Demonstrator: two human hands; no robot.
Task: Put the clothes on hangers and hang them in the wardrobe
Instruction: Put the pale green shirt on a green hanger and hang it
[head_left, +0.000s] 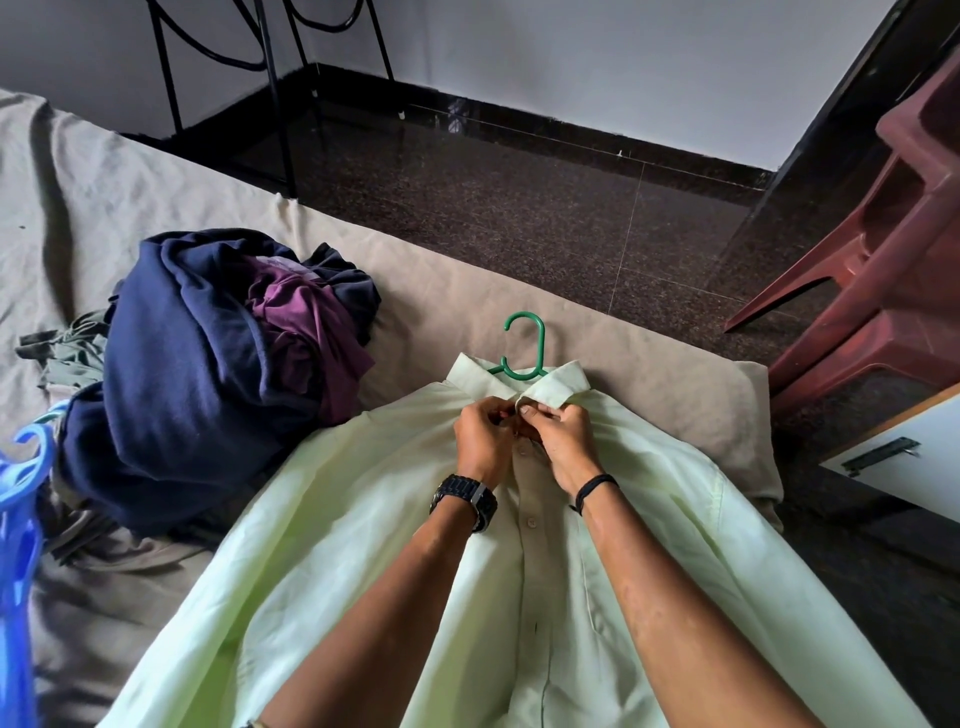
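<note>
A pale green shirt (363, 545) lies front-up on the bed (104, 197), its collar near the bed's far edge by the right corner, with the hook of a green hanger (525, 343) poking out above the collar. The left hand (483, 434) and right hand (563, 436) meet just below the collar, both with fingers curled, pinching the shirt's placket at the top button. To the left sits a heap of navy and purple clothes (208, 364), and blue hangers (21, 467) lie at the bed's left edge.
</note>
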